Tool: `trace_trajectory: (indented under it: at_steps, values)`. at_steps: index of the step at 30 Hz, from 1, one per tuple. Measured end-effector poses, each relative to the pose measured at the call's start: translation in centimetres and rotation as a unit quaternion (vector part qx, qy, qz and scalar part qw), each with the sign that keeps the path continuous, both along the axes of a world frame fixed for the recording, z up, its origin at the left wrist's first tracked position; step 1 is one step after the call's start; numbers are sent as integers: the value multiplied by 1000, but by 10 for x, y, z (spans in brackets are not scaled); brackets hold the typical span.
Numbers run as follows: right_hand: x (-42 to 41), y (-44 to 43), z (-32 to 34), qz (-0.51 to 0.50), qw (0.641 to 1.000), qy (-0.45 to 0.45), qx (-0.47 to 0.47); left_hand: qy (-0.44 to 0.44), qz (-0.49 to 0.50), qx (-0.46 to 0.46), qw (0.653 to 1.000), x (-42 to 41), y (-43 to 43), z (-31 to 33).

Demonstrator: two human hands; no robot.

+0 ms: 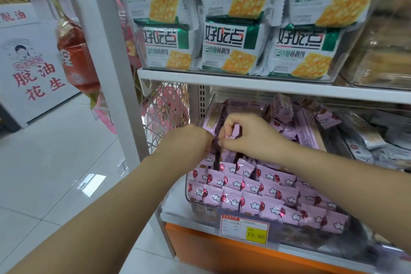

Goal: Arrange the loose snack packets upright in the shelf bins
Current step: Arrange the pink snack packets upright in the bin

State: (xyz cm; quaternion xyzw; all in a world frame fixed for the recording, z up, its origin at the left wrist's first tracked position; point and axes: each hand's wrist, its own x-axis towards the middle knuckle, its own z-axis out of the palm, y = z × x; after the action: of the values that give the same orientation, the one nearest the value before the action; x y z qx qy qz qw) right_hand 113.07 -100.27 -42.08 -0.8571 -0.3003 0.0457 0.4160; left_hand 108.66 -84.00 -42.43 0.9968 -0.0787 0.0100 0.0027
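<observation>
My left hand (191, 143) and right hand (246, 137) both pinch what looks like one pink packet (216, 151), edge-on over the clear bin (198, 208)'s back-left corner, so it slots upright behind the standing rows (255, 187).

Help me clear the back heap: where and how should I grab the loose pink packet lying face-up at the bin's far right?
Pinch the loose pink packet by its crimped near edge, thumb on top, coming from the front with the right hand. It lies face-up on the heap, and the shelf board above likely blocks a straight-down reach.
</observation>
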Motion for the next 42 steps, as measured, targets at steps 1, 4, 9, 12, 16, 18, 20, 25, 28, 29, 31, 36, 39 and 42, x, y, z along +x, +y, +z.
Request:
trace_trajectory:
  at_steps: [1, 4, 9, 12, 16, 18, 20, 25, 28, 29, 31, 36, 39, 42]
  values:
    - [-1, -1, 2, -9, 1000, -11, 2, -3, -2, 1, 1000, 0, 0, -1]
    - [-4, -4, 6, -25, 998, -56, -15, -6, -2, -3, 1000, 1, 1, -2]
    - [-17, -12, 9, -25, 991, -132, -15, 2, -6, -21, 1000, 1, 2, -3]
    - [-21, -12, 12, 35, 982, -175, -63, 14, -3, -18, 1000, 2, 2, -1]
    - [-20, -10, 25, 156, 951, -186, -193, 23, -1, -9, 1000, 1, 0, 2]
    - [-16, -8, 31, 191, 944, -163, -213, 25, -6, -1, 1000, 1, 0, 3]
    - [-11, -4, 30, 195, 950, -124, -210, 46, -19, 1, 999, 2, 2, 3]
    - [-3, -4, 15, 97, 969, -92, -207, 109, -67, -26, 991, 2, 7, 9]
    - [0, -5, 14, 82, 975, -64, -196, 117, -77, -30, 990, 2, 8, 10]
    - [-1, -4, 13, 88, 976, -47, -192, 120, -78, -29, 989, 2, 8, 10]
    - [-5, -1, 6, 103, 974, -24, -201, 120, -74, -30, 989, 2, 8, 12]
    - [-4, 2, -11, 117, 964, -8, -239, 136, -76, -1, 988, 2, 4, 14]
    - [-5, 0, -7, 137, 956, -2, -260, 128, -86, 9, 988, 1, 4, 12]
    - [-11, -8, 2, 156, 950, 6, -271, 119, -83, -19, 989, -5, 7, 9]
